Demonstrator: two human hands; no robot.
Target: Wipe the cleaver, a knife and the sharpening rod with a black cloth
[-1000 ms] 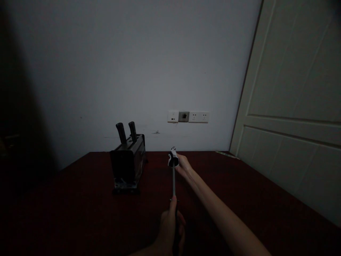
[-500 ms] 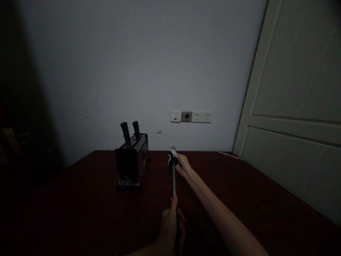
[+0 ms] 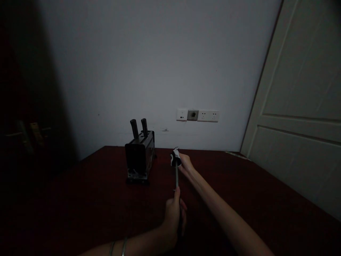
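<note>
Thin rod: the grey rod (image 3: 177,176) is in the middle of the frame, a little below the centre, between the two hands.
Long axis: it runs almost straight up the picture, with its upper end leaning very slightly to the left.
Pointing: the visible shaft goes away from the person, in the direction of the wall (image 3: 160,71); its far end is hidden inside the cloth, so I cannot tell the shape of the tip.
Near end: a small crosspiece (image 3: 174,190) sits just beside the left thumb; the dark handle below is mostly covered.
Left hand: the left hand (image 3: 172,213), at the lower middle, is closed around the handle, with the thumb laid along the rod's line.
Right hand: the right hand (image 3: 185,162), near the centre, grips the black and white cloth (image 3: 176,153), which is wrapped around the far part of the rod.
Dark holder: left of the cloth and apart from it, the holder (image 3: 135,158) stands upright on the reddish table (image 3: 87,192).
Black handles: two handles (image 3: 134,128) rise from its top, both tilted slightly to the left.
Sockets: the wall sockets (image 3: 207,115) are right of the upper centre.
</note>
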